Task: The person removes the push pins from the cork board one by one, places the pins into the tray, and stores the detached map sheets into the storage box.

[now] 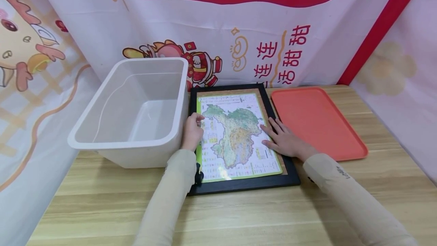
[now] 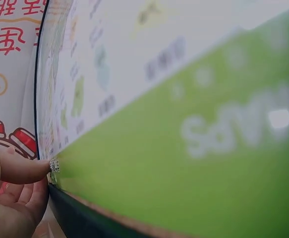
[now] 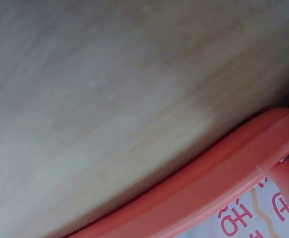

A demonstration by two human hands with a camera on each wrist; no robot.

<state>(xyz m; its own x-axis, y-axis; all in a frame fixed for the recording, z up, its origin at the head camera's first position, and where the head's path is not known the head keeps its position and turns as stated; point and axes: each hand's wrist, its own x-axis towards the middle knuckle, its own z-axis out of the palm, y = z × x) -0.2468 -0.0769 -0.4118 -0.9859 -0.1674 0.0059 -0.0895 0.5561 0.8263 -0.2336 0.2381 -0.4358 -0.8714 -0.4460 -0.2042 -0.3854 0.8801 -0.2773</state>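
A printed map [image 1: 235, 132] with a green border lies on a brown board in a black frame [image 1: 246, 183]. My left hand [image 1: 192, 130] is at the map's left edge. In the left wrist view, its thumb [image 2: 28, 169] and curled fingers pinch a small silvery patterned piece [image 2: 54, 165] against the green border; its exact kind is unclear. With fingers spread, my right hand [image 1: 285, 137] rests on the map's right side and the frame. The right wrist view does not show this hand.
A deep white plastic tub [image 1: 128, 146] stands left of the frame, close to my left hand. To the right, an orange-red tray [image 1: 317, 120] lies on the wooden table [image 1: 239, 219]. A printed cloth [image 1: 211, 22] hangs behind.
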